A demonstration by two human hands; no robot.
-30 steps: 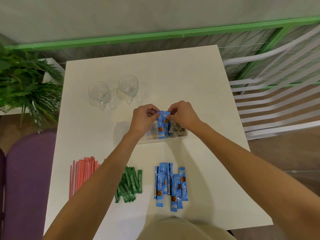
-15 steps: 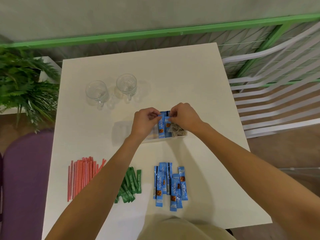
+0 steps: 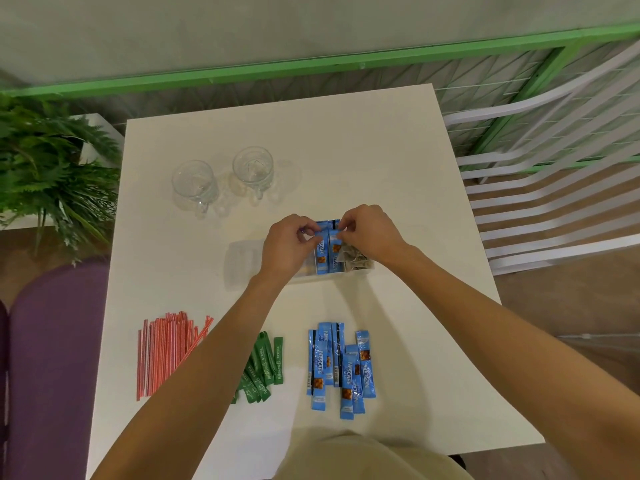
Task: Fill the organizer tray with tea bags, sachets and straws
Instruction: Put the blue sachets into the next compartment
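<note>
A clear organizer tray (image 3: 242,263) lies mid-table. Tea bags (image 3: 356,256) fill its right compartment. Blue coffee sachets (image 3: 327,252) stand in the middle compartment. My left hand (image 3: 289,245) and my right hand (image 3: 367,233) both pinch the top ends of these sachets. The tray's left part looks bare and my left hand hides some of it. A pile of blue sachets (image 3: 341,367) lies near the front edge. Green stevia sachets (image 3: 265,367) lie left of it, partly under my left forearm. Red-striped straws (image 3: 166,348) lie further left.
Two clear glass mugs (image 3: 195,185) (image 3: 252,169) stand behind the tray on the white table (image 3: 381,161). A potted fern (image 3: 45,168) is at the left, a purple seat (image 3: 52,358) below it, a white slatted chair (image 3: 554,188) on the right.
Both hands have sunk slightly toward the tray with the blue sachets, which now stand lower in the middle compartment. Nothing else on the table has moved.
</note>
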